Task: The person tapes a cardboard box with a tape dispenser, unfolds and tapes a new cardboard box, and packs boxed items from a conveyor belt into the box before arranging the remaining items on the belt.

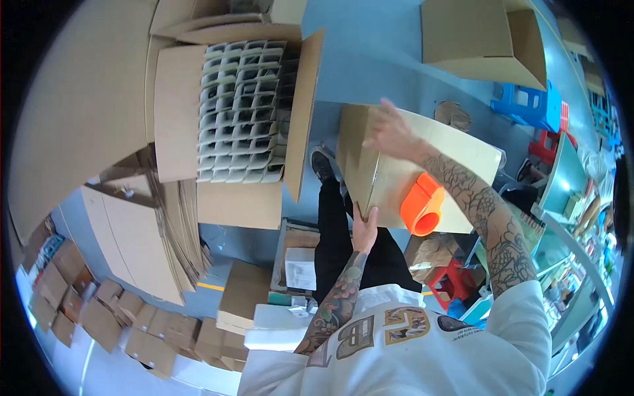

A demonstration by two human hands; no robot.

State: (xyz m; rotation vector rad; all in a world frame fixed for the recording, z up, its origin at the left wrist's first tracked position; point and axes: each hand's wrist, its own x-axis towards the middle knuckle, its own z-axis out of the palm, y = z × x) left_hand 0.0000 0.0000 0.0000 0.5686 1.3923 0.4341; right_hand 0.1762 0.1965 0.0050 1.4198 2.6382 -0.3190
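A closed cardboard box point(456, 142) stands in front of my body, with an orange tape dispenser point(422, 204) resting on its top. My left hand point(364, 228) grips the near edge of this box at its left corner, thumb and fingers on either side. Over the far left part of the same box is my right hand point(392, 133), its fingers spread and nothing between them. Whether its palm touches the cardboard is not clear.
An open carton point(178, 112) with a white grid divider point(241, 112) stands at the left. Flattened cardboard point(132, 231) leans below it. Another carton point(469, 33), blue stools point(528, 105) and a red stool point(452, 280) are around the right side. Several boxes point(152, 350) line the lower left.
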